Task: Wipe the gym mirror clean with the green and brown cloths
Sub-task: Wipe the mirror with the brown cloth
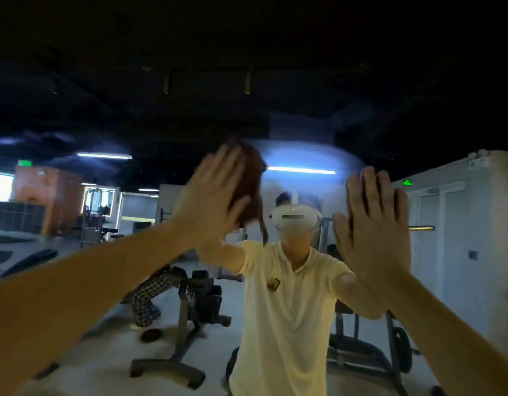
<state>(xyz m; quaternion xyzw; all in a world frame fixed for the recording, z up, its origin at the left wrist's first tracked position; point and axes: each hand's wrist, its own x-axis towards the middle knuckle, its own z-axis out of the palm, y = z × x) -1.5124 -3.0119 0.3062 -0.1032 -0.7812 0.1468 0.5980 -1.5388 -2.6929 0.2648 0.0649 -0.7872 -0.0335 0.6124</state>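
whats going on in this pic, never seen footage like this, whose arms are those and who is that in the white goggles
There is only one picture here, taken by a camera worn on a person's head and looking forward. No robot is involved. The two bare arms reaching in from the bottom corners belong to the person wearing the camera.

That person faces a large gym mirror. The figure in the pale shirt with the white headset is their own reflection. The gym machines are also reflections, from the room behind them.

The left hand presses a brown cloth against the glass with straight fingers. The hand and cloth are blurred, which suggests a wiping stroke. The right hand lies open and flat on the mirror, with nothing visibly in it. No green cloth shows in this view.
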